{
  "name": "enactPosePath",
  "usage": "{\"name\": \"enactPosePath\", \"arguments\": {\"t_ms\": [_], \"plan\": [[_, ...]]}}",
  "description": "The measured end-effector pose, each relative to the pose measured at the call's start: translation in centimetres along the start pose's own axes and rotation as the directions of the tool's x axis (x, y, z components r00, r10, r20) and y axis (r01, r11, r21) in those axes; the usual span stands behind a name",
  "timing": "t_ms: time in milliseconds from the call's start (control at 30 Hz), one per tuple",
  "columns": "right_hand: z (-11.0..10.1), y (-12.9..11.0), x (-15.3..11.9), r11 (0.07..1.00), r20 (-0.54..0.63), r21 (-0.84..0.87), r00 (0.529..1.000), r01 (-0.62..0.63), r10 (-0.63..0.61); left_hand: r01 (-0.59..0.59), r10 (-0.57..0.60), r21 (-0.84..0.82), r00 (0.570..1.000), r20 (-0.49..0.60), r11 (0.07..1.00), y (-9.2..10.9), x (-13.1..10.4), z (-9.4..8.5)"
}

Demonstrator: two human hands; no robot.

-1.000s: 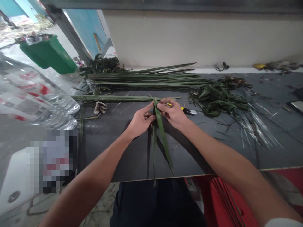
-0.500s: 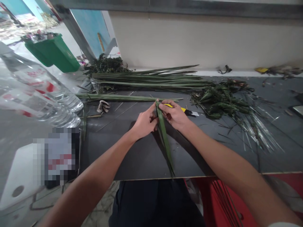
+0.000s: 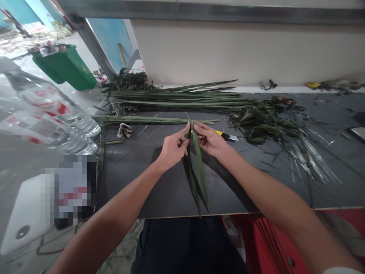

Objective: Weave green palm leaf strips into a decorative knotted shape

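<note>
Broadly, a dark grey tabletop [image 3: 162, 194] fills the middle of the view, backed from twelve to two o'clock by a pale wall panel [image 3: 242, 57]. Across it at twelve lie long green strips [image 3: 182, 95]; two clear bottles [image 3: 64, 108] stand between nine and ten, and a heap of twisted leaves [image 3: 262, 123] sits at three. Farther off, at ten, is a green bin [image 3: 64, 66], filled to the top. Smallest here, a yellow-handled knife [image 3: 225, 136] lies just toward three from centre, partly behind the fingers.

Both hands meet near the centre, nearly touching, fingers curled in. The right hand [image 3: 209, 140] pinches the top of a green leaf [image 3: 200, 167] between thumb and forefinger; the left hand [image 3: 174, 149] grips the leaf's darker side from nine o'clock. Its two narrow tails hang apart toward six, tips near the table edge.

The bottles carry white labels [image 3: 42, 95] with red patches and red lettering, too blurred to read.
</note>
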State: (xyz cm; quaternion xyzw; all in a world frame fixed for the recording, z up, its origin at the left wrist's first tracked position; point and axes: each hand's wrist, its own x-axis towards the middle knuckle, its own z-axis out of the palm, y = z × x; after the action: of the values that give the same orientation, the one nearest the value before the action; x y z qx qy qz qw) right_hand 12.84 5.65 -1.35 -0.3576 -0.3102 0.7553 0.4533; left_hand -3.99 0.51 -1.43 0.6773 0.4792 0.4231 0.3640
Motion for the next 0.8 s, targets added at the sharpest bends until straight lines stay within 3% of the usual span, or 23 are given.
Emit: {"name": "enactPosePath", "arguments": {"t_ms": [167, 267, 400, 467, 600, 800], "plan": [[0.0, -0.2, 0.0, 1.000, -0.040, 0.000, 0.999, -0.005, 0.005, 0.027, -0.025, -0.060, 0.999, 0.020, 0.998, -0.5, 0.1, 0.4], [0.1, -0.2, 0.1, 0.998, -0.058, -0.037, 0.997, 0.050, -0.052, 0.062, -0.062, -0.074, 0.998, 0.008, 0.995, -0.7, 0.2, 0.2], [0.3, 0.3, 0.3, 0.972, -0.032, -0.148, 0.981, 0.185, -0.191, 0.040, -0.043, -0.021, 0.990, -0.134, 0.999, -1.0, 0.6, -0.4], [0.5, 0.5, 0.2, 0.944, -0.015, -0.220, 0.966, 0.248, -0.257, 0.073, -0.085, -0.073, 0.979, -0.183, 0.995, -1.1, 0.8, -0.7], [1.4, 0.4, -0.9, 0.780, 0.044, -0.482, 0.900, 0.400, -0.434, 0.123, -0.182, -0.299, 0.967, -0.179, 0.946, -0.9, 1.3, -0.9], [2.6, 0.5, -2.7, 0.461, 0.201, -0.649, 0.721, 0.605, -0.663, 0.062, -0.148, -0.458, 0.977, -0.154, 0.887, 0.3, 1.4, -1.2]]}}
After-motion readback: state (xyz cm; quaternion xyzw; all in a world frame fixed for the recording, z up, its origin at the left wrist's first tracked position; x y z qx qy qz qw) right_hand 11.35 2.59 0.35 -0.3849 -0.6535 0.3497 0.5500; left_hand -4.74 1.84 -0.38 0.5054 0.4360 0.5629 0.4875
